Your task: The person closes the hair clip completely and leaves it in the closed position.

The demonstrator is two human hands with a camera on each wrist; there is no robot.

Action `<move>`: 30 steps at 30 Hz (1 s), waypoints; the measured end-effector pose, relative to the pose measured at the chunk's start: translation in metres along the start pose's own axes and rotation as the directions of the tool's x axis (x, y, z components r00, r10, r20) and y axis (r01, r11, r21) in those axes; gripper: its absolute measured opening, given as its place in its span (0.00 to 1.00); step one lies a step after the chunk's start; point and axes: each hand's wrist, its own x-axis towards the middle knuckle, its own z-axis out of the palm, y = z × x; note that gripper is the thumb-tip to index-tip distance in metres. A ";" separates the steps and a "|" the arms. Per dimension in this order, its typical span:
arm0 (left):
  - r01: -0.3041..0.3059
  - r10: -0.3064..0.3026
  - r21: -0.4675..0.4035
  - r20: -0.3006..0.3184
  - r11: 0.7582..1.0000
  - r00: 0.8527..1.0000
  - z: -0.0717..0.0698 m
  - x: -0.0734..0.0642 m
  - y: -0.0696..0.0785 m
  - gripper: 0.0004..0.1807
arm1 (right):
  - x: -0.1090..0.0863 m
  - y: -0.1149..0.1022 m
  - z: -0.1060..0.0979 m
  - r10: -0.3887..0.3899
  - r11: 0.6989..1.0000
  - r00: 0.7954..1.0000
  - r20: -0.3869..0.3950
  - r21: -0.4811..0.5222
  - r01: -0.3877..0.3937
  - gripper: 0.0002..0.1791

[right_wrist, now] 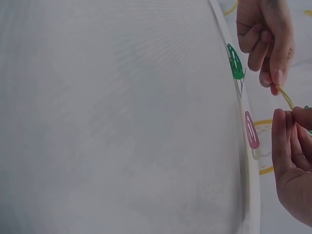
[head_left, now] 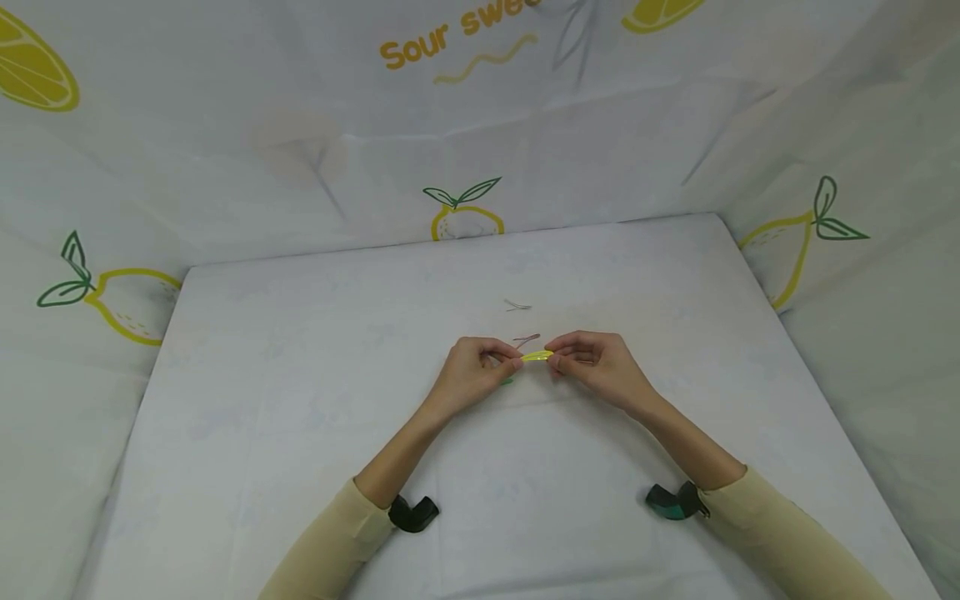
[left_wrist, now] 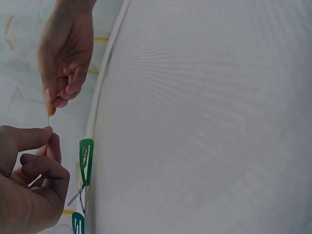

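A yellow snap hair clip [head_left: 536, 356] is held above the table, stretched between two hands. My left hand [head_left: 474, 371] pinches one end between thumb and forefinger. The other end is pinched by my right hand [head_left: 603, 367]. In the right wrist view, the yellow clip [right_wrist: 285, 97] looks slightly bowed. Below the hands lies a green hair clip [right_wrist: 235, 62], mostly covered by the left hand in the head view. A pink hair clip [right_wrist: 252, 130] rests near the right hand. Another clip, teal-green [left_wrist: 78, 223], is cut off at the left wrist view's lower edge.
Beyond the hands, a thin forked clip [head_left: 517, 306] lies on the white-covered table [head_left: 300, 375]. White cloth with lemon prints [head_left: 467, 221] hangs behind and along both sides. Dark wrist-worn devices [head_left: 414, 514] sit at both cuffs.
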 end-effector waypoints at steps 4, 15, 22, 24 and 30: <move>0.004 -0.004 0.008 -0.003 1.000 1.000 0.000 0.001 -0.001 0.06 | 0.000 0.001 0.000 0.009 1.000 1.000 0.004 -0.013 -0.009 0.13; -0.005 0.005 0.023 -0.007 1.000 1.000 0.000 0.001 -0.001 0.05 | 0.001 0.003 -0.002 0.033 0.999 0.998 0.056 -0.036 -0.031 0.13; 0.009 -0.009 0.073 0.005 0.997 1.000 -0.001 0.003 -0.001 0.05 | 0.006 0.006 -0.004 0.048 0.996 0.996 0.082 -0.077 -0.041 0.12; 0.016 -0.017 0.079 0.010 0.997 1.000 -0.001 0.004 -0.002 0.06 | 0.007 0.007 -0.004 0.052 0.996 0.994 0.094 -0.083 -0.044 0.12; 0.016 -0.019 0.098 0.027 0.995 0.999 -0.001 0.006 -0.002 0.06 | 0.008 0.009 -0.005 0.056 0.996 0.991 0.122 -0.078 -0.047 0.11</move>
